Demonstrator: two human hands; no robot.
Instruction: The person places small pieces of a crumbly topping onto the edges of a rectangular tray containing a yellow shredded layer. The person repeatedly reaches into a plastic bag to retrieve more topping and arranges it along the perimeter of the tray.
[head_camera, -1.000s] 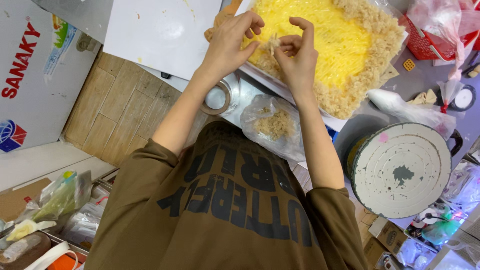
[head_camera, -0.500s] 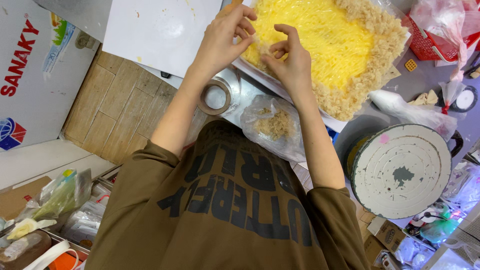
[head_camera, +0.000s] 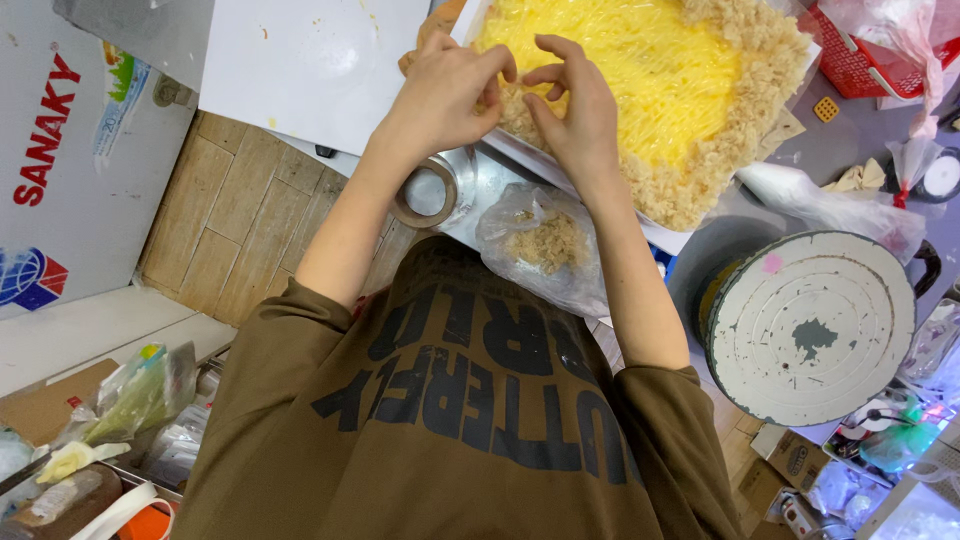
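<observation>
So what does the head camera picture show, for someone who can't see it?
Two bare hands, left hand and right hand, pinch beige shredded crumbs along the edge of a yellow rectangular cake. A clear plastic bag of crumbs lies below.

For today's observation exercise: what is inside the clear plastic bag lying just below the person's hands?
The clear plastic bag holds a small heap of pale brown shredded floss, like the border on the yellow cake. The steel counter beneath the bag is covered.
</observation>
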